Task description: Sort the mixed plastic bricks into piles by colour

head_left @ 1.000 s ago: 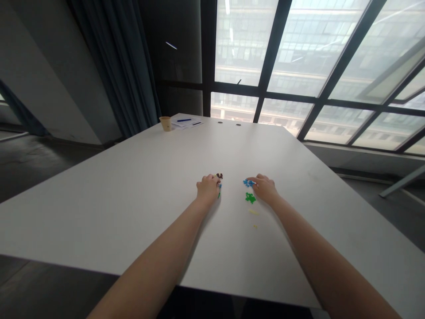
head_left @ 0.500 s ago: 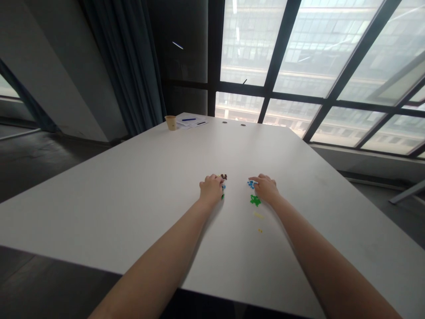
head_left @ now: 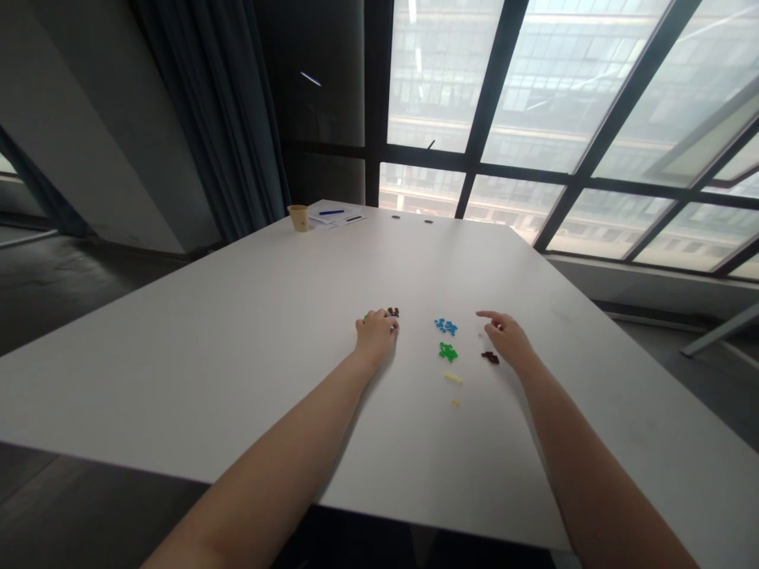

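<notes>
My left hand (head_left: 378, 333) rests on the table with its fingers curled over a mixed cluster of small pieces. Brown pieces (head_left: 393, 312) show beyond its fingertips, with bits of blue and green at its edges; most of the cluster is hidden. To the right, my right hand (head_left: 508, 338) has its index finger stretched out and its thumb apart, with nothing seen between them. Dark brown pieces (head_left: 490, 357) lie just below it. Between the hands are blue pieces (head_left: 446, 325), green pieces (head_left: 448, 352), pale yellow pieces (head_left: 453, 378) and tiny yellow ones (head_left: 456, 404).
The white table (head_left: 266, 348) stretches toward the windows. At its far left stand a paper cup (head_left: 299, 219) and papers (head_left: 323, 223) with a blue pen (head_left: 331, 212). Two dark discs are set near the far edge.
My right hand has moved right, away from the blue pieces, uncovering them and the dark brown pieces. My left hand has stayed at the mixed cluster. The view has shifted slightly.
</notes>
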`<state>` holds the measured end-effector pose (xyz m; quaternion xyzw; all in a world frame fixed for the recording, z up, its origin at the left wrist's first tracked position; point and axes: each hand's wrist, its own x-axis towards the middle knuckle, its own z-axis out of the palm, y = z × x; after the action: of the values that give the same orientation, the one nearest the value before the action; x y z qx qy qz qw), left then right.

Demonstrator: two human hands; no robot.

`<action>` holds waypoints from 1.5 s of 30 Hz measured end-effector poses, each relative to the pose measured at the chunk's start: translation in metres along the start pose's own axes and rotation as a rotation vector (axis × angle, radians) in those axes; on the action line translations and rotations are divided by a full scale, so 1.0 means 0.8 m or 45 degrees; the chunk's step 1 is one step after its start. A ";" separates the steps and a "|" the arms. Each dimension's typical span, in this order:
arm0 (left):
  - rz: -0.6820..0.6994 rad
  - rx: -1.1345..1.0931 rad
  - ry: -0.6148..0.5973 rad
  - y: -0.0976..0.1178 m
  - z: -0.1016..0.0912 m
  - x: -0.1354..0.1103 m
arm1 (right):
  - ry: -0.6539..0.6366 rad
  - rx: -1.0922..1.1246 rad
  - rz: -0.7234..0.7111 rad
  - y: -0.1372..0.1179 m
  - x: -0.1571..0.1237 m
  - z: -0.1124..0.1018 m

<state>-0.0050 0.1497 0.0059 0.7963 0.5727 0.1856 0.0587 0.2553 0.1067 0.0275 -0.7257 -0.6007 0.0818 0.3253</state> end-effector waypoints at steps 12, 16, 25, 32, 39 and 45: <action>0.032 0.076 -0.027 0.003 -0.002 0.003 | 0.000 0.077 0.062 0.010 -0.006 0.010; 0.034 -0.049 0.028 0.001 -0.001 0.006 | -0.015 0.072 0.018 0.007 -0.009 0.012; 0.023 -1.257 0.022 0.022 -0.002 0.003 | -0.013 0.098 -0.136 -0.012 -0.018 0.015; -0.018 -1.543 -0.041 0.034 -0.004 -0.007 | -0.006 0.148 -0.272 -0.031 -0.028 0.017; 0.049 -1.529 -0.070 0.037 -0.001 -0.008 | 0.058 0.235 -0.587 -0.067 -0.048 0.022; 0.103 -1.619 -0.106 0.045 -0.002 -0.014 | 0.119 0.205 -0.629 -0.095 -0.066 0.026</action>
<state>0.0234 0.1273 0.0156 0.6334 0.3173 0.4602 0.5351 0.1683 0.0707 0.0402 -0.5318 -0.7355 0.0138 0.4195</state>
